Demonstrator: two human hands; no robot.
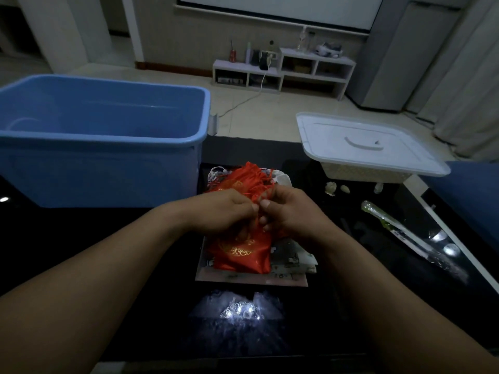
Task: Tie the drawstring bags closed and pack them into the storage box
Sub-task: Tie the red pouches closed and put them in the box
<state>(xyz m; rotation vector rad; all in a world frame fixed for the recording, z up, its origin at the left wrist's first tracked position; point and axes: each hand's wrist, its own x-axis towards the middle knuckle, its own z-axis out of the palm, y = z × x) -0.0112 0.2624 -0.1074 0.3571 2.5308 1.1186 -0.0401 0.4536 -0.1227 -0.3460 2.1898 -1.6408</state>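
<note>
Head | left hand [226, 211] pinches drawstring [259, 196] of red bag [240, 256] | right hand [294, 214] likewise

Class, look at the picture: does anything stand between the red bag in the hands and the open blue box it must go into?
Nothing visible does. The left hand and right hand hold the red bag just right of the blue box, whose top is open. Only the box's own wall must be cleared.
</note>
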